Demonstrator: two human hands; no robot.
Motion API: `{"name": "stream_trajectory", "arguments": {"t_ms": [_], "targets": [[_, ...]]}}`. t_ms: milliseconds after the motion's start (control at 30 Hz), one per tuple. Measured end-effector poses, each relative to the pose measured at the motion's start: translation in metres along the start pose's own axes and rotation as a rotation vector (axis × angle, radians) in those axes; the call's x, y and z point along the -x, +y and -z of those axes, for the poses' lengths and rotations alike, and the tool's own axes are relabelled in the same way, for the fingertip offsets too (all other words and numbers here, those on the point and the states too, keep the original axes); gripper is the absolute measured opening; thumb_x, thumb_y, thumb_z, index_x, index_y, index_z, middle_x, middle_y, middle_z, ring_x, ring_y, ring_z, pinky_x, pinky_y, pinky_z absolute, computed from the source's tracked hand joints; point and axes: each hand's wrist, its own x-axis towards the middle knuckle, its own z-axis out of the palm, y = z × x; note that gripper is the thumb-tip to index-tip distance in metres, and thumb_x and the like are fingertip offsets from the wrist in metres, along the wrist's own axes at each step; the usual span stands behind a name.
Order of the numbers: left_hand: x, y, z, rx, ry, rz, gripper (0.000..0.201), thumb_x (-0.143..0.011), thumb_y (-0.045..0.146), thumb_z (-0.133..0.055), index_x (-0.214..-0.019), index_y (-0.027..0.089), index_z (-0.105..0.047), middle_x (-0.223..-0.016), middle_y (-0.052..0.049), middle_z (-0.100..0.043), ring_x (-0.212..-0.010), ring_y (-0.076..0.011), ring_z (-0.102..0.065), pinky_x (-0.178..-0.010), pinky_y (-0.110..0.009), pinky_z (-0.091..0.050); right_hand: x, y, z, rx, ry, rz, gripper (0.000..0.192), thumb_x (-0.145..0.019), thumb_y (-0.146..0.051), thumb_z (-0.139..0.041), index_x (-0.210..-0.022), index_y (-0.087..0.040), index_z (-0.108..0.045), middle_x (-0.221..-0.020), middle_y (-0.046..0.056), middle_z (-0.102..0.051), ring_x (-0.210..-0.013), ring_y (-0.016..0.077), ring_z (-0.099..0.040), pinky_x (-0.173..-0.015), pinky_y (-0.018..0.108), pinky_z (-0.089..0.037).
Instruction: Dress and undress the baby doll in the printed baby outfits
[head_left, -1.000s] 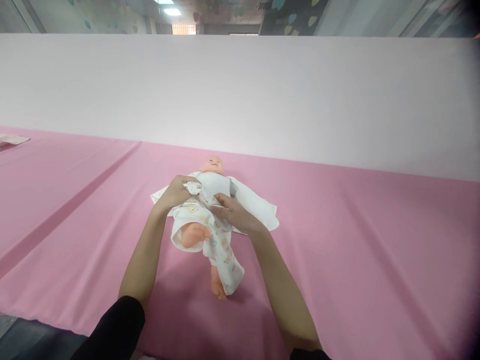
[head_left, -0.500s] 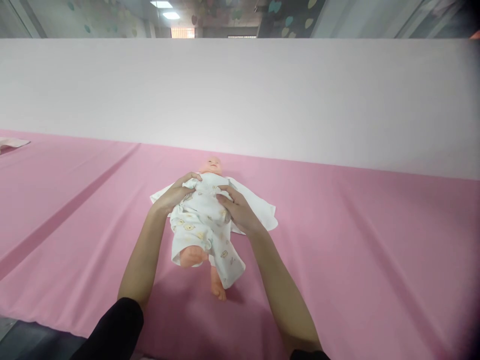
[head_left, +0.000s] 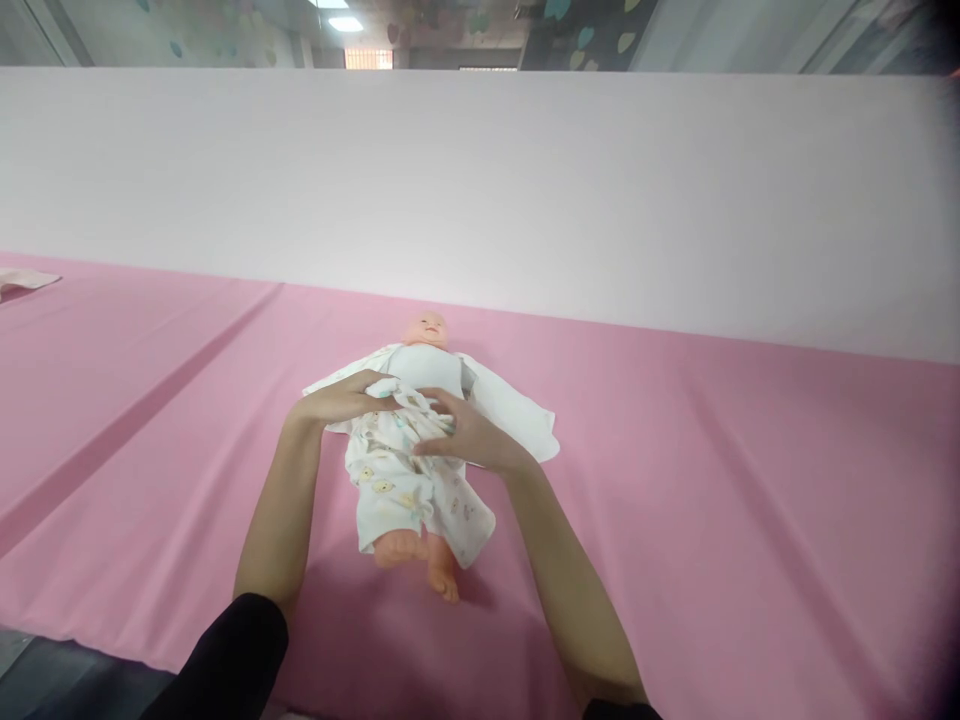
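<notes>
A baby doll [head_left: 424, 328] lies on its back on a pink-covered table [head_left: 675, 480], head away from me, over an open white cloth [head_left: 517, 415]. It wears white printed trousers [head_left: 397, 490]; both bare feet [head_left: 420, 560] stick out toward me. My left hand [head_left: 341, 398] grips the bunched waistband on the doll's left side. My right hand [head_left: 465, 430] holds the waistband on the other side, fingers curled into the fabric at the belly.
A pale pink partition [head_left: 480, 190] runs across the table's far side. A small pale cloth [head_left: 22, 282] lies at the far left edge. A long crease [head_left: 142, 405] crosses the pink cover on the left.
Both hands have come back down from the doll's chest to its waist with the trouser fabric. The doll's raised leg has dropped, and both feet now lie low together.
</notes>
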Motion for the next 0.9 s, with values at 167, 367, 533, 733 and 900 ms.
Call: {"name": "stream_trajectory", "arguments": {"t_ms": [167, 367, 533, 733, 900], "targets": [[-0.007, -0.008, -0.001, 0.142, 0.074, -0.087, 0.034, -0.076, 0.039, -0.07, -0.102, 0.018, -0.07, -0.1, -0.006, -0.069, -0.098, -0.0218, -0.06, -0.086, -0.029, -0.049, -0.001, 0.0, -0.001, -0.109, -0.002, -0.034, 0.039, -0.082, -0.047, -0.067, -0.111, -0.021, -0.063, -0.104, 0.004, -0.062, -0.094, 0.0197, -0.058, -0.077, 0.029, -0.045], [-0.015, -0.015, -0.011, 0.387, 0.123, -0.135, 0.046, -0.075, 0.039, -0.073, -0.114, 0.017, -0.064, -0.113, -0.009, -0.067, -0.105, -0.0234, -0.061, -0.093, -0.032, -0.048, -0.002, -0.006, -0.005, -0.192, 0.133, 0.038, 0.033, -0.078, -0.047, -0.07, -0.093, -0.019, -0.063, -0.091, 0.002, -0.061, -0.088, 0.0176, -0.057, -0.075, 0.026, -0.044], [-0.01, -0.007, -0.01, 0.248, 0.094, -0.008, 0.051, -0.072, 0.042, -0.074, -0.116, 0.019, -0.063, -0.113, -0.007, -0.067, -0.101, -0.0231, -0.063, -0.086, -0.031, -0.051, -0.003, -0.003, -0.005, -0.21, 0.152, 0.035, 0.03, -0.076, -0.046, -0.071, -0.085, -0.02, -0.058, -0.084, 0.0, -0.057, -0.081, 0.0156, -0.054, -0.068, 0.023, -0.043], [-0.008, 0.004, -0.008, -0.226, 0.051, 0.022, 0.031, -0.072, 0.042, -0.071, -0.093, 0.019, -0.067, -0.09, -0.001, -0.067, -0.084, -0.0186, -0.061, -0.07, -0.025, -0.045, -0.006, -0.001, -0.013, -0.303, 0.158, 0.024, 0.027, -0.078, -0.04, -0.068, -0.094, -0.021, -0.058, -0.088, 0.0, -0.059, -0.081, 0.0139, -0.054, -0.069, 0.022, -0.042], [-0.004, -0.002, 0.003, -0.213, 0.086, -0.104, 0.012, -0.08, 0.029, -0.058, -0.076, 0.018, -0.055, -0.076, 0.004, -0.054, -0.07, -0.0106, -0.048, -0.063, -0.021, -0.036, -0.005, 0.001, -0.013, -0.171, 0.004, -0.053, 0.039, -0.07, -0.04, -0.08, -0.097, -0.02, -0.059, -0.083, -0.002, -0.057, -0.075, 0.0126, -0.053, -0.064, 0.021, -0.041]]}}
